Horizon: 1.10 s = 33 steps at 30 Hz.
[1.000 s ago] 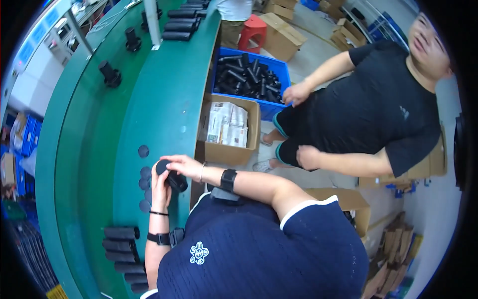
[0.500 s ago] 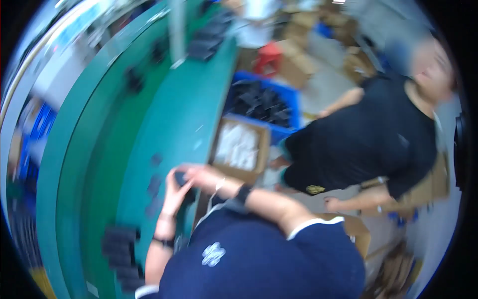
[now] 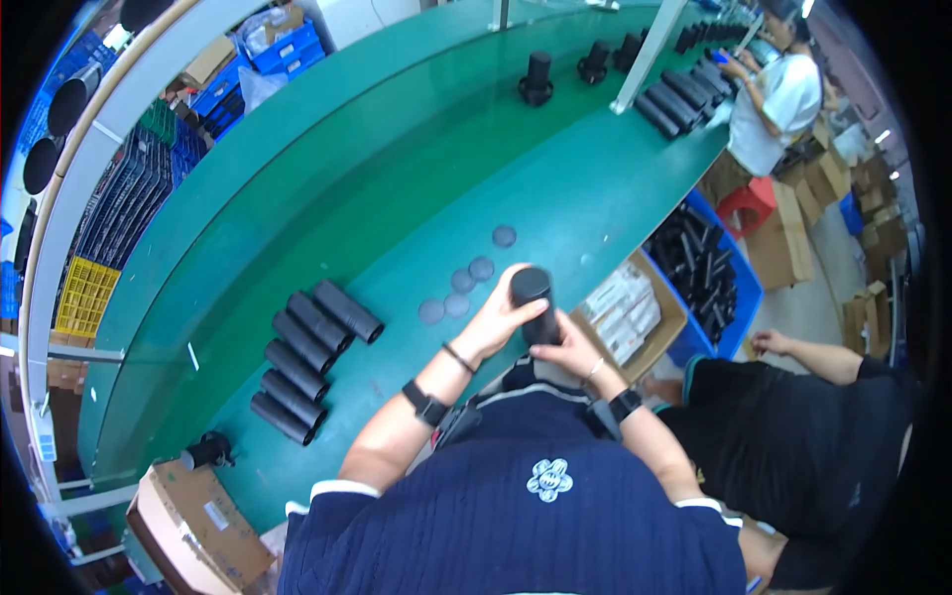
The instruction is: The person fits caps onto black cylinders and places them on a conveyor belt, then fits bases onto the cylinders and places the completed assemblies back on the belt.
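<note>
A short black tube (image 3: 535,290) with a flat, closed upper end stands between my hands near the edge of the green bench. My left hand (image 3: 499,319) wraps its upper part, with the thumb across the front. Lower down, my right hand (image 3: 572,349) grips the tube near its bottom end, which is partly hidden by the fingers. Just beyond my left hand lie several flat, round black discs (image 3: 481,268) on the bench. Farther left, several black tubes (image 3: 302,340) rest on their sides in a slanted row.
Beside the bench on the right are a carton of white packets (image 3: 672,325) and a blue bin (image 3: 751,297) of black parts. A person in black (image 3: 793,426) is close on my right; another in white (image 3: 788,104) works farther along. Black upright parts (image 3: 536,81) stand on the green belt.
My view has swung left, and the blur has cleared. Both hands remain together around a dark piece, now plainly a tube, with the right hand lower on it.
</note>
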Available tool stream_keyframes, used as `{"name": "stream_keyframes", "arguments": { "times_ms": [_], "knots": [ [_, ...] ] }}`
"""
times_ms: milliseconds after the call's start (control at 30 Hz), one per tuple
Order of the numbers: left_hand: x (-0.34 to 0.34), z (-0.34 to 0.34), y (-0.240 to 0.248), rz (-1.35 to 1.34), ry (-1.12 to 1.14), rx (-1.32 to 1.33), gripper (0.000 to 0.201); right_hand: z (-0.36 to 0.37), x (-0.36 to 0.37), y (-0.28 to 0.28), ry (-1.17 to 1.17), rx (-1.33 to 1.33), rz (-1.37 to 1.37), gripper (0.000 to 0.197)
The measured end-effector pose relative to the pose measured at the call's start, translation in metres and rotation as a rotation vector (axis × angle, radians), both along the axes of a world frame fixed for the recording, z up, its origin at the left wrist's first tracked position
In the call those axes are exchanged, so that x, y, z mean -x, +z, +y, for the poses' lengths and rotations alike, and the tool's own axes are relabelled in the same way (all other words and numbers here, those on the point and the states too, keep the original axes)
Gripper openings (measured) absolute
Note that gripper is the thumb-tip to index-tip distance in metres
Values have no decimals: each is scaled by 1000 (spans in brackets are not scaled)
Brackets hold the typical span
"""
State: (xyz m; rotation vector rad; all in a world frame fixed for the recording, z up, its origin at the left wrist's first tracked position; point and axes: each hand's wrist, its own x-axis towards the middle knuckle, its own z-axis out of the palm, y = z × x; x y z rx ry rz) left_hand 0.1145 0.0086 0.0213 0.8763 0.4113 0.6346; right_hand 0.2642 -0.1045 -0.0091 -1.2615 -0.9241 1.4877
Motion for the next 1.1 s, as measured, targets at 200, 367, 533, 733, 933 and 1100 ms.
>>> {"name": "stream_keyframes", "arguments": {
  "times_ms": [200,367,533,733,933,1100],
  "knots": [
    [58,-3,-19,355,128,-93,57,13,-57,-23,-512,-51,189,45],
    [97,-17,-51,464,120,81,30,7,-45,0,-260,164,-127,68],
    [111,-10,-55,563,223,186,24,59,-7,-12,65,284,38,91],
    [137,25,-66,673,523,153,21,168,-66,-14,159,189,-113,98],
    [135,34,-53,725,641,142,19,332,-111,-63,31,-275,-824,88],
    [126,13,-58,799,672,226,20,432,-86,-94,30,-70,-1077,78]
  ]
}}
